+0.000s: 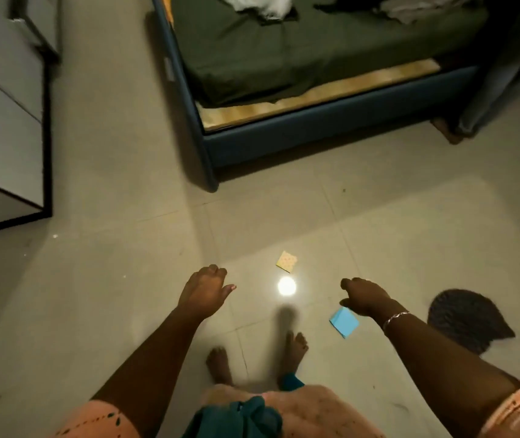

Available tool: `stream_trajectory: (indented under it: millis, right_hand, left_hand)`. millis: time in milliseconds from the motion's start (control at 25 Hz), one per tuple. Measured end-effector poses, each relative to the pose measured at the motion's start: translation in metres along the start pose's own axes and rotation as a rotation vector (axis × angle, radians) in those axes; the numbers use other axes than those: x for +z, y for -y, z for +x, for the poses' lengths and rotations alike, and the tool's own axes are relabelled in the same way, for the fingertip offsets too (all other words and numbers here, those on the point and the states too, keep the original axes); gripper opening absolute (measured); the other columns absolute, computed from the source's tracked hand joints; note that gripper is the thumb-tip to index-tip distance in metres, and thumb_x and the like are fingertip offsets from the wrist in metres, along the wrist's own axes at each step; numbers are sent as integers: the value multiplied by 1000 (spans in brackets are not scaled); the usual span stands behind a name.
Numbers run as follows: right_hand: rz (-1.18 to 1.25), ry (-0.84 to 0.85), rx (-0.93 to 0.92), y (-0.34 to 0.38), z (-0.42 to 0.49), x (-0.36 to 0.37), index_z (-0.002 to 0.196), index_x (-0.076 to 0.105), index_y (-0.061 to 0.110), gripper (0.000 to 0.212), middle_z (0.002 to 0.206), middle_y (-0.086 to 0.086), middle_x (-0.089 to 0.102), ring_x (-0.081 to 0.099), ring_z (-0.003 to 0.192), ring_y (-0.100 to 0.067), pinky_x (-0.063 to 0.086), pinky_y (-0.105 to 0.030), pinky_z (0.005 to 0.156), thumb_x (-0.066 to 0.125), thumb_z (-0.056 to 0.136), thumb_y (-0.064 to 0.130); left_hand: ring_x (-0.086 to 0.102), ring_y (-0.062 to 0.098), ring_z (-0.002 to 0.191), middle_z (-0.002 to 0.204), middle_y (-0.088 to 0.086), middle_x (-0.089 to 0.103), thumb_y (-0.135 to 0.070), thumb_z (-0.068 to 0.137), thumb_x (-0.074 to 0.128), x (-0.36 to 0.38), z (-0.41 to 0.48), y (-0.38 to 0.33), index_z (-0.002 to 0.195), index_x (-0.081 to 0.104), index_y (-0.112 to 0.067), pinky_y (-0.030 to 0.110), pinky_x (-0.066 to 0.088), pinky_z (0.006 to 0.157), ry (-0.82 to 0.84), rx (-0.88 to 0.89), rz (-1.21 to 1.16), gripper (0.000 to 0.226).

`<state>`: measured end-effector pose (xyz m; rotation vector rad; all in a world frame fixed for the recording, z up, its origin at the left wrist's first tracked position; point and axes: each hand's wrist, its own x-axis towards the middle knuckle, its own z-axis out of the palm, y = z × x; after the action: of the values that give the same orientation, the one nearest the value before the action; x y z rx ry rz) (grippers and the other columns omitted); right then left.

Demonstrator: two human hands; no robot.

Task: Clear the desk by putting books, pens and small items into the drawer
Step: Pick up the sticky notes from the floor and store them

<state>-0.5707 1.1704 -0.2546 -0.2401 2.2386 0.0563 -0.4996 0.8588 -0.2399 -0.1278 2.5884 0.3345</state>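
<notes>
Hovering with loosely curled, empty fingers, the right hand (364,297) is hanging over the blue notepad (344,322) on the floor (110,295). The left hand (204,287) is empty too, and a yellow notepad (287,261) is lying nearby. Fallen items are probably being gathered; the next move calls for stooping and pinching the blue one.

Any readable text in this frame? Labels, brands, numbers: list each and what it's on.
No readable text.
Yellow note: dot pattern only, no words.
Blue note: blank face.
Pale tag on bed frame: too blurred to read.
</notes>
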Motion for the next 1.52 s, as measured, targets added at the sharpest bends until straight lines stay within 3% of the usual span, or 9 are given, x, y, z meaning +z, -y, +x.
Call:
stream_trajectory:
  millis: [280,440,720,880,1000,1120,1200,1360,1520]
  right_hand:
    - [208,76,251,-137,76,93,131,40,13,42,133,-8,48,46,123,-26,41,-32,97,49,94,30]
    - [277,169,316,-173,150,194,132,41,15,41,133,-5,46,44,125,-25,41,-32,100,48,94,28]
    - [307,162,334,-202,272,337,128,45,15,36,129,-4,45,43,123,-24,43,-33,93,46,93,17]
    - [267,63,324,-210,337,387,133,41,14,43,134,-5,43,43,123,-24,44,-34,91,45,90,11]
    - [240,-51,323,-217,375,411,138,36,7,55,138,-10,42,45,122,-29,44,-35,93,55,86,7]
    - [237,-186,291,-221,398,432,115,58,-3,65,106,-23,61,61,86,-40,54,-41,67,81,53,-4]
    - [280,-201,317,-223,405,443,105,62,-3,69,94,-25,63,61,74,-42,53,-42,58,86,40,-4]
    - [370,-166,359,-226,406,443,103,61,-2,68,96,-27,61,59,79,-46,49,-45,67,88,41,1]
    - [383,-140,398,-229,408,433,122,50,4,60,121,-21,50,55,99,-42,44,-40,81,76,69,9]
  left_hand:
    - [62,32,91,98,15,63,-31,78,72,74,154,-80,102,62,-3,38,53,73,172,276,303,39]
    - [45,28,120,131,11,47,-28,94,48,186,245,-104,131,41,-8,36,40,94,335,379,447,42]
    - [46,25,117,129,9,44,-21,92,50,351,369,-96,131,35,-11,33,42,90,405,378,698,43]
    - [49,32,111,128,17,47,-11,88,53,413,423,-81,130,42,-4,39,44,87,297,401,702,43]
    - [55,45,91,106,30,56,4,68,69,436,462,-74,109,55,7,48,51,68,109,537,641,43]
    - [55,47,87,104,32,54,6,61,72,446,486,-76,111,54,8,48,50,64,80,552,613,53]
    - [53,46,90,108,29,53,2,65,73,445,494,-80,119,50,4,48,47,66,99,494,566,59]
    - [48,43,100,115,27,48,-11,73,73,442,499,-85,127,45,0,48,42,76,60,421,624,61]
    - [45,43,105,117,29,47,-10,79,66,442,498,-92,121,46,8,47,41,82,42,355,653,50]
